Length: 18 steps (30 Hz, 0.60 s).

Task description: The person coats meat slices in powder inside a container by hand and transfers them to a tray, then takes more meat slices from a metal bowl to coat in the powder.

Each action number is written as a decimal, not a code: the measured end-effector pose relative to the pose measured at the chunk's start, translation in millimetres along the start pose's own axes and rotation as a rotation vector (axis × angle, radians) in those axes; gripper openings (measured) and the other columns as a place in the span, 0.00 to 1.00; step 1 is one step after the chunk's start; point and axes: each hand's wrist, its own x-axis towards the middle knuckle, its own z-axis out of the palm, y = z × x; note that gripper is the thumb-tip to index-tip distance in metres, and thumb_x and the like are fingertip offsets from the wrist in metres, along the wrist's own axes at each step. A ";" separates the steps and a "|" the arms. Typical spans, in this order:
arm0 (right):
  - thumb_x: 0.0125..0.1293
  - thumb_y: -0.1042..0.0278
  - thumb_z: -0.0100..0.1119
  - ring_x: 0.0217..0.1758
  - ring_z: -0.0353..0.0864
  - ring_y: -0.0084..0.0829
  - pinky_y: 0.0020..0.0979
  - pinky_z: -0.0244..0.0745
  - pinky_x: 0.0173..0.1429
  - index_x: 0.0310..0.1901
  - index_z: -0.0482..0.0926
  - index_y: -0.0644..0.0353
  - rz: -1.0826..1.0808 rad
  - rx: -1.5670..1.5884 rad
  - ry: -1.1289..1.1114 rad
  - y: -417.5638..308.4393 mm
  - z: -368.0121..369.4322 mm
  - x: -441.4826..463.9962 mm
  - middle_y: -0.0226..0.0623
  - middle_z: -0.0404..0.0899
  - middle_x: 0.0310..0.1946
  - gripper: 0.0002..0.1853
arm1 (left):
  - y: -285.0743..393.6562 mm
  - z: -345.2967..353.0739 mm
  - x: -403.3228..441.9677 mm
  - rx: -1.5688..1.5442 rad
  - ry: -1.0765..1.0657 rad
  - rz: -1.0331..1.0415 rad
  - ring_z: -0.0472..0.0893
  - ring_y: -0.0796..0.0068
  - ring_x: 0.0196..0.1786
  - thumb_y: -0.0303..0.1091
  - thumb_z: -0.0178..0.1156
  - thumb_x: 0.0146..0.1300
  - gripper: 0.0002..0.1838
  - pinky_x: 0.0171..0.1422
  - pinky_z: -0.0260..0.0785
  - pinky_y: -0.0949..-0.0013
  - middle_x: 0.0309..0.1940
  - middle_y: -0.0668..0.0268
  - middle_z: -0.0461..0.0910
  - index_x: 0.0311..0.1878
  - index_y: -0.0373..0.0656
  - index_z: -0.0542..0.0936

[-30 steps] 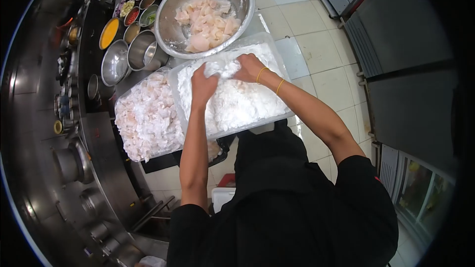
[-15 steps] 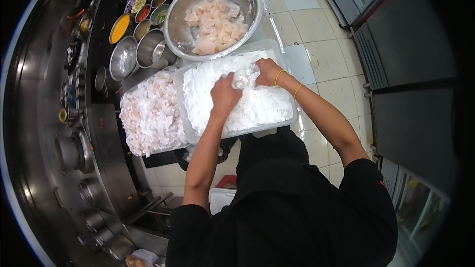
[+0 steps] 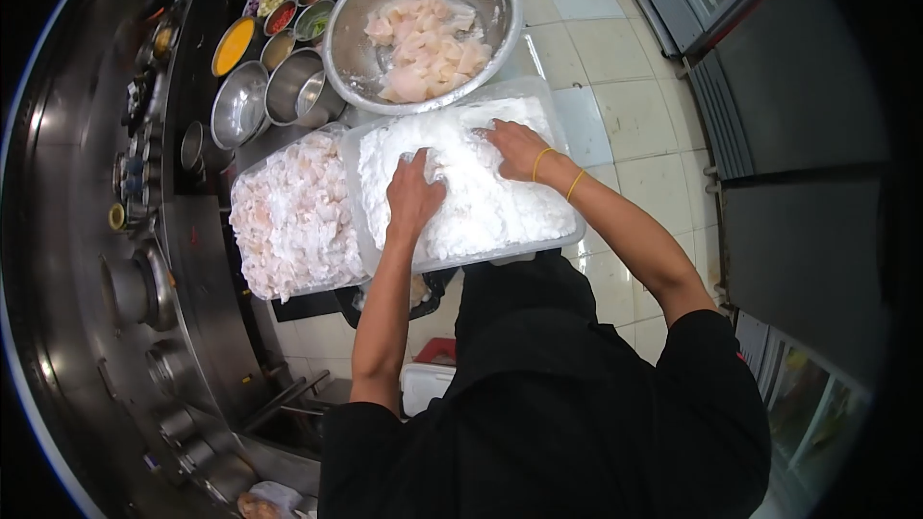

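Observation:
A translucent plastic tub holds a thick bed of white flour. My left hand rests on the flour at the left, its thumb apart from the fingers and its fingertips partly sunk in. To the right, my right hand, with yellow bands at the wrist, lies palm down with fingers spread and the tips coated or buried in flour. Neither hand shows a piece of meat in it. Flour-dusted pale meat pieces fill a second tub, left of the flour.
Beyond the flour stands a large metal bowl with raw pale meat slices. Smaller metal bowls and a bowl of orange liquid are at the upper left. A steel counter edge runs along the left; dark cabinets stand right.
My hands have moved apart: the left shifted left and the right slightly left and flatter. Their curled fingers have loosened, and the lump between them is no longer visible.

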 end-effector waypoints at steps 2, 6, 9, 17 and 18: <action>0.51 0.65 0.63 0.54 0.77 0.53 0.42 0.72 0.61 0.57 0.74 0.67 0.023 0.084 -0.094 6.8 -7.8 12.1 0.59 0.77 0.51 0.29 | -4.3 2.1 3.5 -0.059 0.046 0.014 0.75 0.39 0.57 0.30 0.58 0.50 0.32 0.62 0.68 0.51 0.55 0.36 0.73 0.62 0.36 0.70; 0.55 0.64 0.59 0.56 0.77 0.53 0.42 0.70 0.63 0.53 0.76 0.71 0.245 0.471 0.003 14.3 -15.9 12.7 0.61 0.78 0.50 0.25 | -14.5 9.0 9.9 -0.242 0.073 -0.017 0.75 0.39 0.54 0.29 0.56 0.52 0.29 0.59 0.68 0.50 0.51 0.37 0.76 0.60 0.34 0.71; 0.57 0.61 0.59 0.58 0.75 0.54 0.41 0.69 0.64 0.53 0.75 0.72 0.311 0.581 0.028 22.3 -20.0 10.8 0.63 0.76 0.52 0.26 | -14.9 11.0 9.0 -0.269 0.098 -0.049 0.76 0.39 0.53 0.30 0.57 0.53 0.29 0.59 0.69 0.50 0.51 0.37 0.75 0.60 0.34 0.71; 0.44 0.64 0.71 0.58 0.75 0.51 0.42 0.71 0.62 0.54 0.77 0.62 0.067 -0.055 0.098 -12.0 19.1 16.5 0.58 0.76 0.53 0.31 | -0.1 0.7 11.4 -0.134 -0.091 -0.049 0.76 0.38 0.53 0.31 0.62 0.48 0.36 0.58 0.71 0.49 0.52 0.33 0.73 0.65 0.40 0.69; 0.42 0.65 0.72 0.58 0.75 0.50 0.43 0.71 0.62 0.54 0.77 0.61 0.057 -0.028 0.137 -3.7 26.1 21.4 0.57 0.76 0.53 0.32 | -7.8 11.0 14.3 -0.176 -0.019 -0.027 0.76 0.37 0.53 0.29 0.61 0.47 0.35 0.58 0.71 0.49 0.52 0.33 0.73 0.64 0.40 0.71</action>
